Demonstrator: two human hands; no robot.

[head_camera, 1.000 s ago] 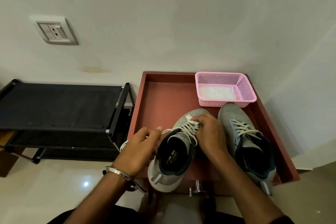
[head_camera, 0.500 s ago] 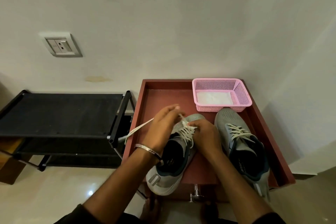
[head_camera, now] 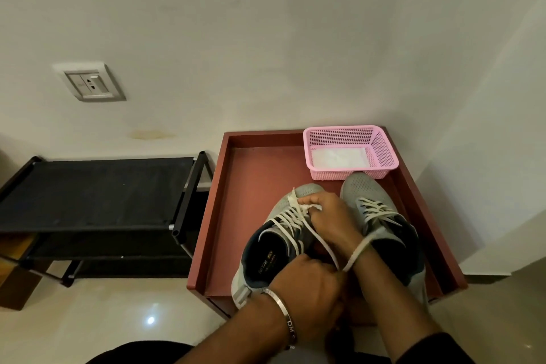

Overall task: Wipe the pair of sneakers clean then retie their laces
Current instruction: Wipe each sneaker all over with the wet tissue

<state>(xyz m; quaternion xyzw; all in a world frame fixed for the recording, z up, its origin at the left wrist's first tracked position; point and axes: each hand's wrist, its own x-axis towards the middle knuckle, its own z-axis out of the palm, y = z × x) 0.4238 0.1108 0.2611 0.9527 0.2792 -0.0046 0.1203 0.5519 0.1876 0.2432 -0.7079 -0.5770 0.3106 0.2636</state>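
Two grey sneakers with white laces stand side by side on a reddish-brown tray table (head_camera: 224, 216). My right hand (head_camera: 331, 216) sits on top of the left sneaker (head_camera: 266, 245) and pinches its lace near the toe end. My left hand (head_camera: 313, 284) is down by that shoe's heel and grips the free end of the white lace (head_camera: 351, 257), which loops over my right wrist. The right sneaker (head_camera: 381, 216) stands untouched, its laces crossed.
A pink mesh basket (head_camera: 381, 151) with a white cloth in it stands at the tray's back right, touching the right sneaker's toe. A black shoe rack (head_camera: 97, 189) stands to the left. A wall with a socket (head_camera: 88, 83) is behind, pale floor below.
My left hand has come back from the toe end to the heel, drawing the lace end across and over my right wrist. My right hand stays on the lacing.
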